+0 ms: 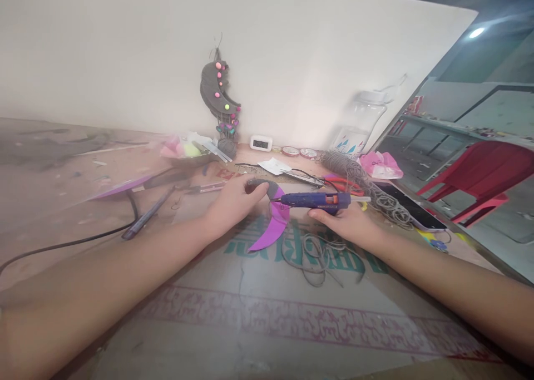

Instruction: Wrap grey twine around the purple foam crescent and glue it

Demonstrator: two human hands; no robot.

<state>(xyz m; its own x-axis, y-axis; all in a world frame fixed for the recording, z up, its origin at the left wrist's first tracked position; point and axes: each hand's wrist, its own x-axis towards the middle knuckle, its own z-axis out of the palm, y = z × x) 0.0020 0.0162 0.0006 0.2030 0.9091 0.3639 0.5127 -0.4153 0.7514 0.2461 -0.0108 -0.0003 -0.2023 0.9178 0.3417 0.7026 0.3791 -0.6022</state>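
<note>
My left hand (233, 202) lies over the upper end of a purple crescent cut-out (273, 224), fingers pressed on the part wrapped in grey cord. My right hand (346, 220) grips a blue glue gun (317, 200) held level, its nozzle touching the crescent near the wrapped section. Loose grey cord (312, 252) trails on the cardboard (258, 307) just below the crescent.
A finished cord-wrapped crescent with coloured beads (217, 93) hangs on the wall. Behind the work lie red-handled pliers (344, 184), scissors, a bundle of cord (354, 174), a small clock (261, 143), a plastic jar (359, 125) and a phone (411, 207). A black cable (83, 238) runs left. Red chair (484, 174) at right.
</note>
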